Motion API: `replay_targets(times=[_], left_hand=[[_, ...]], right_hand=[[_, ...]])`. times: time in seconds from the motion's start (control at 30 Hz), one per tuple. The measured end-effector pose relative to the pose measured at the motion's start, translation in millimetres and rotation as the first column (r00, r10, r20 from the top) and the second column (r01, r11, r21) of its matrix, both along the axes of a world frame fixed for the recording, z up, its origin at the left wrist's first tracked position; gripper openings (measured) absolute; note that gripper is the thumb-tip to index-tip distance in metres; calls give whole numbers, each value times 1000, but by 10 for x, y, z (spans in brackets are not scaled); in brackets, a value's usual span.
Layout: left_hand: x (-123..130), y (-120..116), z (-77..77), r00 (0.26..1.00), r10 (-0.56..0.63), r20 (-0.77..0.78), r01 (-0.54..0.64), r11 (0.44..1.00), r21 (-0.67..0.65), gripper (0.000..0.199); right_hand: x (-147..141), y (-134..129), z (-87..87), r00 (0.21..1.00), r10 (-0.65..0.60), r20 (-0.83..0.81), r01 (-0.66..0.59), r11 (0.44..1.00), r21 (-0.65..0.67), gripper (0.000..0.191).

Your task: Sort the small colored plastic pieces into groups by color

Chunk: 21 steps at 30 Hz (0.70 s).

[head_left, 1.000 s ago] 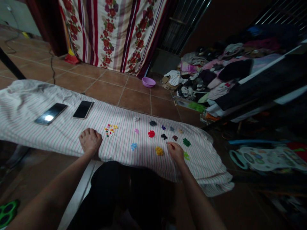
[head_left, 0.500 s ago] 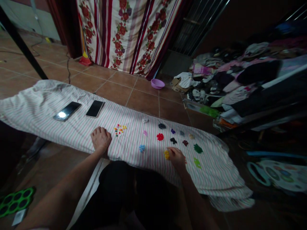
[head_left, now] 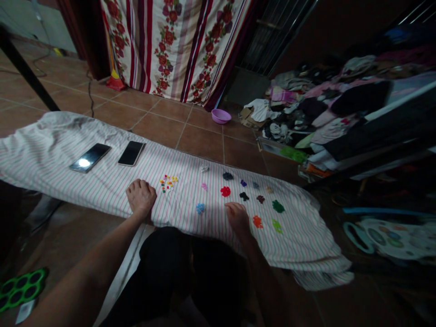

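My left hand (head_left: 141, 196) rests on the striped cloth (head_left: 177, 204), its fingers curled, beside a mixed pile of small colored pieces (head_left: 169, 182). My right hand (head_left: 237, 216) is just below the red pile (head_left: 225, 191), fingers bent together; whatever they may hold is too small to see. It hides the yellow pile. Around it lie a black pile (head_left: 244, 196), an orange pile (head_left: 258, 221), a light green pile (head_left: 277, 226), a dark green pile (head_left: 278, 206) and a light blue pile (head_left: 200, 208).
Two phones, one with a bright reflection (head_left: 90, 158) and one dark (head_left: 131, 153), lie on the cloth's left part. Beyond the cloth, a purple basin (head_left: 221, 116) sits on the tiled floor. Heaped clothes (head_left: 306, 100) fill the right side.
My right hand has moved left from the right side of the yellow pile and now covers it. The orange pile has come into full view. The whole view has shifted slightly.
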<state>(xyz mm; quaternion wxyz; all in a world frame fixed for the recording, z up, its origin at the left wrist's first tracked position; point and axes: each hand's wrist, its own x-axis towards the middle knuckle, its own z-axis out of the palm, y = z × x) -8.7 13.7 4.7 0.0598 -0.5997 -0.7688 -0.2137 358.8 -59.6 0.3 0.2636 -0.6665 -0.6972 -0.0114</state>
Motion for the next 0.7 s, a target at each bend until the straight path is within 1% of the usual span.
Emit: replay_targets(times=[0.13, 0.3, 0.7], left_hand=[[4, -4, 17, 1000, 3, 13, -3, 1000, -8, 33], [5, -4, 29, 1000, 2, 14, -2, 1000, -18, 32], [5, 10, 32, 1000, -4, -1, 4, 1000, -19, 30]], right_hand=[[-146, 55, 15, 998, 63, 3, -63, 998, 0, 28], [-398, 140, -5, 991, 136, 2, -136, 991, 9, 27], [-957, 318, -14, 960, 270, -76, -269, 963, 26, 26]])
